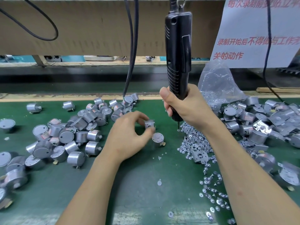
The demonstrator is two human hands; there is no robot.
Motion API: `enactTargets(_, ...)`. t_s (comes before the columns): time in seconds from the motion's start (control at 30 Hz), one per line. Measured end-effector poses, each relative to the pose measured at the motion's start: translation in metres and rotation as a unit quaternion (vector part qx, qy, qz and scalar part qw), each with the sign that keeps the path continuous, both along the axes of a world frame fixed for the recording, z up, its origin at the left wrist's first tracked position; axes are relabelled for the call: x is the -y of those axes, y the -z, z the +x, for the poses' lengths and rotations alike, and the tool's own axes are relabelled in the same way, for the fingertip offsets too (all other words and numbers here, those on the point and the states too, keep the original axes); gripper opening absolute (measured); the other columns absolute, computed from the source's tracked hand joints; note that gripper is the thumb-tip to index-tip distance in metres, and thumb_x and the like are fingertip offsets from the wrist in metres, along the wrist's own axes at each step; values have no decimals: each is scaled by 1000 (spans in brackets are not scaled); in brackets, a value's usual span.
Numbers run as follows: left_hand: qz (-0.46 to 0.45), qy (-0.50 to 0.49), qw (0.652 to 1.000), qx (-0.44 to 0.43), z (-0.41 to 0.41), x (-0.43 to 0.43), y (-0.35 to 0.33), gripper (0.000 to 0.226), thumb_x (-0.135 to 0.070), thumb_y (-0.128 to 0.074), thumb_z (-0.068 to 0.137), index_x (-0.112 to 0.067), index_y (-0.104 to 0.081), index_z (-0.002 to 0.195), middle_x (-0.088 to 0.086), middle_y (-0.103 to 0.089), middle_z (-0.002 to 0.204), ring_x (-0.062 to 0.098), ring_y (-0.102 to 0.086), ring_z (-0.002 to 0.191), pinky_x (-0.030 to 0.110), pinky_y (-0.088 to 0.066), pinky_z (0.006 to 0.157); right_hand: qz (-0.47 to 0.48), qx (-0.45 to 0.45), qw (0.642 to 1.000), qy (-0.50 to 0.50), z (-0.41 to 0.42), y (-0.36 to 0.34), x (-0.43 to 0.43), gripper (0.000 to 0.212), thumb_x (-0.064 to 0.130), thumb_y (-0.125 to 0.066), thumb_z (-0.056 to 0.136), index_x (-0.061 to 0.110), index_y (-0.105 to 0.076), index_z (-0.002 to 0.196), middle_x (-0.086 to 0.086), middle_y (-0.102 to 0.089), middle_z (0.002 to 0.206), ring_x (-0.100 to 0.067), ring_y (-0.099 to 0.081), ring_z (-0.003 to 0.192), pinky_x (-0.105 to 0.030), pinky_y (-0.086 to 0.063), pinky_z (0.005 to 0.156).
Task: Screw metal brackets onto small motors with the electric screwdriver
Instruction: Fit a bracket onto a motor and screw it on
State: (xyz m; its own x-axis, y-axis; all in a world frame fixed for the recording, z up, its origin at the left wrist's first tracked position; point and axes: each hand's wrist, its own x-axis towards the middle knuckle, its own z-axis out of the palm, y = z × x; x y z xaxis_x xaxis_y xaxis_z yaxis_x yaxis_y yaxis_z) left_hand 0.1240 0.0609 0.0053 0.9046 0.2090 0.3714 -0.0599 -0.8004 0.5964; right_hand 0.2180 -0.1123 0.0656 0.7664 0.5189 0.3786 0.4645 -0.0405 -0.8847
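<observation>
Left hand (128, 135) pinching what looks like a bracket (149, 124), motor (157, 139) at its 4 o'clock; right hand (186, 106) gripping the electric screwdriver (177, 54)

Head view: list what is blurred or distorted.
Head view: the left hand and the metal bracket it pinches are motion-blurred; the electric screwdriver in the right hand is sharp; wide-angle bending smears motors near the frame's left edge.

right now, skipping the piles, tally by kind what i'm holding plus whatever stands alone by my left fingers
electric screwdriver: 1, gripped by the right hand
metal bracket: 1, pinched by the left hand, blurred
motor: 1, upright beside the left fingers
total: 3
</observation>
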Motion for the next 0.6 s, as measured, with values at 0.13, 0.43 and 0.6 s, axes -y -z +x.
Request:
enactTargets(0.13,31,-188,982,-1,8,-10,8,30,-37,-65,86,-20,-63,111,-4,-63,103,21,-57,102,30,-42,77,19,-10,1000,3,-2,-1,0,65,55,-67,88,-4,-49,69,0,-55,55,-16,-55,52,-33,-51,63)
enactTargets(0.43,156,-280,946,-43,23,2,12,47,-56,-70,80,-19,-67,109,1,-72,86,31,-56,96,34,-37,63,13,0,1000,5,-8,-2,-2,69,55,-65,89,-10,-47,72,-1,-54,55,-17,-54,50,-30,-49,60)
enactTargets(0.6,178,-281,941,-52,25,2,9,24,-36,-62,88,-17,-74,96,7,-71,84,35,-55,91,36,-40,64,16,-1,1000,-3,-10,-3,-2,72,59,-64,83,-10,-47,72,-3,-54,57,-17,-54,51,-34,-49,61)
